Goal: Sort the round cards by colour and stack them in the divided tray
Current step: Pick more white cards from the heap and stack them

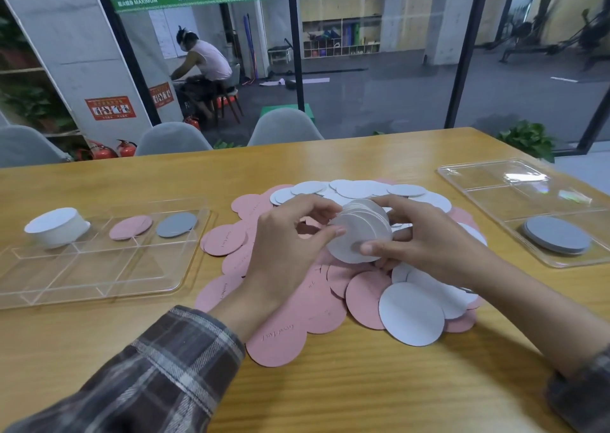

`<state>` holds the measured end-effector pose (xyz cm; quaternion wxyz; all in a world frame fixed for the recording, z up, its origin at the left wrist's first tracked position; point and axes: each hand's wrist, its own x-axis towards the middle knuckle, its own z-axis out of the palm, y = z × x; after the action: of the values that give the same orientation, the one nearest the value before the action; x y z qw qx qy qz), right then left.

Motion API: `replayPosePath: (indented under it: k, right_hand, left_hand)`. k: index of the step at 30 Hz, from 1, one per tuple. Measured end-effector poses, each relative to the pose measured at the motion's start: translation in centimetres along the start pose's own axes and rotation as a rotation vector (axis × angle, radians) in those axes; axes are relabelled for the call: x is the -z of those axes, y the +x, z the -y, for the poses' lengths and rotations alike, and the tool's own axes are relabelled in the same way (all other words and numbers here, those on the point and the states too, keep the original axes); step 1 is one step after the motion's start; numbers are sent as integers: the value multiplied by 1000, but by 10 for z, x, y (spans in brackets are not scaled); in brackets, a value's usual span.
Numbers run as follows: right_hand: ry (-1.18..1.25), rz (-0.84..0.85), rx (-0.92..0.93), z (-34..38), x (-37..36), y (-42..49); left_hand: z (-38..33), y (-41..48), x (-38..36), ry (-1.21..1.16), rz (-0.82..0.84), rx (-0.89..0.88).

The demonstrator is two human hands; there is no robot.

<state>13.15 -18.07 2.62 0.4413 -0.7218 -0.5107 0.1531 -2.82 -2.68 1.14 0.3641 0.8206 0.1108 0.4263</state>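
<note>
Fingers (330,232) of left hand (287,234) and right hand (429,237) curl round a white stack (358,234), pinching its rim over the pile (297,300) on the counter (330,393). Divided tray (82,277) sits by the left edge, second tray (478,178) by the right; bare wood lines the near edge.

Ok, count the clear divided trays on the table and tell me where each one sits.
2. The left tray lies at the left of the table, holding a white stack, pink cards and grey cards. The right tray lies at its right edge, holding one grey stack.
</note>
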Motion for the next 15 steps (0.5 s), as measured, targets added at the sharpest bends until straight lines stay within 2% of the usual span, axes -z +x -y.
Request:
replayPosePath:
  k: [5, 9, 15]
  right_hand:
    - [-4, 1, 10, 0, -1, -1]
    - [-35, -17, 27, -3, -3, -1]
    - [-48, -69, 46, -4, -3, -2]
  left_hand:
    - [2, 1, -7, 62, -51, -180]
    - [3, -1, -11, 86, -20, -283]
    - [-2, -4, -13, 175, -59, -334]
